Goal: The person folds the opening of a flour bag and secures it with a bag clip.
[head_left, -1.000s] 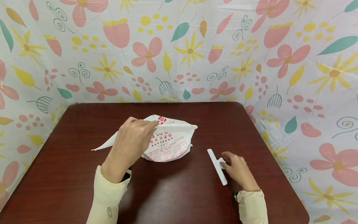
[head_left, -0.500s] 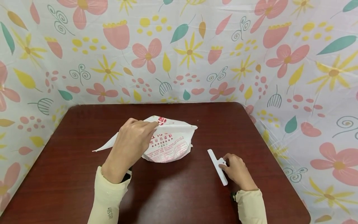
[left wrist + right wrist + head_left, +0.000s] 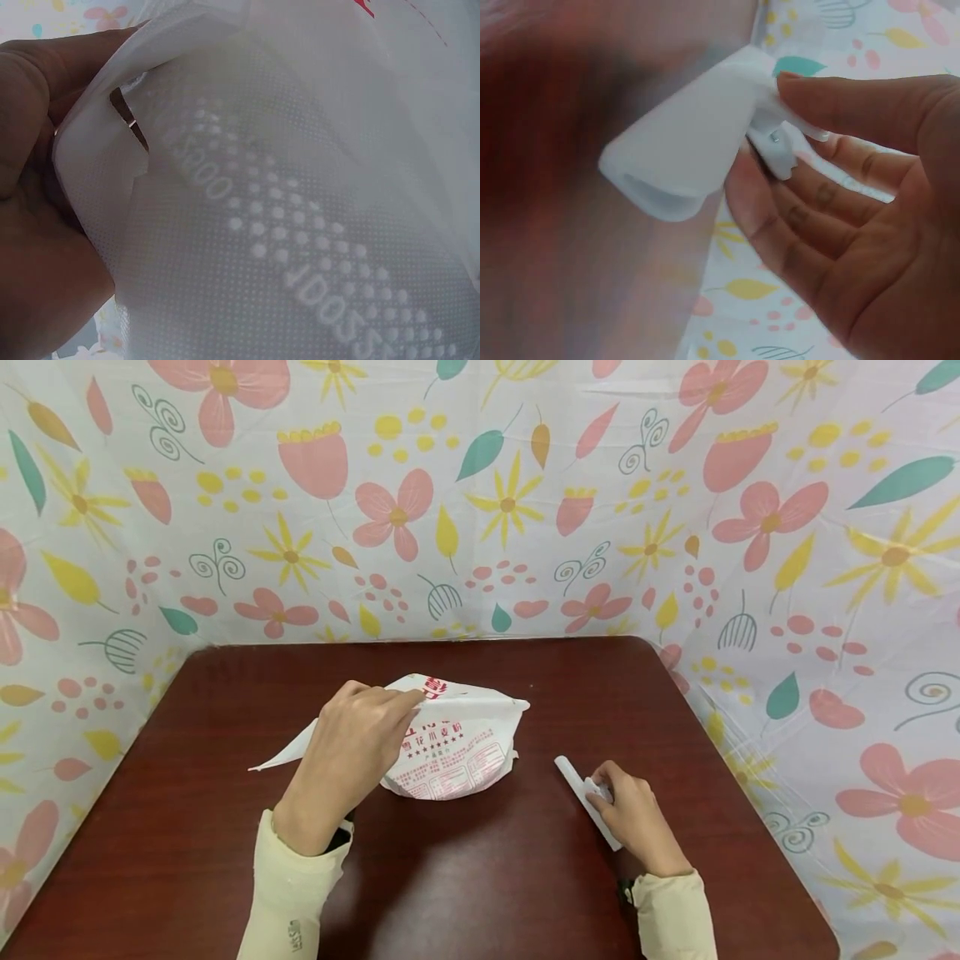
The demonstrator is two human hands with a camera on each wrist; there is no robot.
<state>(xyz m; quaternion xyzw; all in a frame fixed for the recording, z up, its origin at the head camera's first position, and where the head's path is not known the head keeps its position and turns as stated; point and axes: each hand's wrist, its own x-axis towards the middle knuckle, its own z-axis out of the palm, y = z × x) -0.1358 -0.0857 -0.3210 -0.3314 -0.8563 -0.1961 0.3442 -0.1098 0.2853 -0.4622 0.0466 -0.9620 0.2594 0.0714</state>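
Observation:
A white bag of flour [image 3: 450, 760] with red print sits near the middle of the table, its top folded over. My left hand [image 3: 356, 739] pinches the folded top at the bag's left part; in the left wrist view the white woven bag [image 3: 300, 225] fills most of the picture beside the thumb and fingers. To the right, my right hand [image 3: 633, 810] holds a long white sealing clip [image 3: 581, 793] by its handle. The right wrist view has the clip [image 3: 690, 127] between thumb and fingers, tilted, its long bar pointing away from the palm.
Both things are on a dark reddish-brown table [image 3: 465, 877] with rounded corners. A white cloth with flower print [image 3: 465, 510] hangs behind the table and along both sides. A loose pointed corner of the bag [image 3: 288, 752] sticks out left of the left wrist.
The clip has turned in my right hand's grip, its bar tilting up from its flatter position. My left hand and the flour bag have stayed nearly still.

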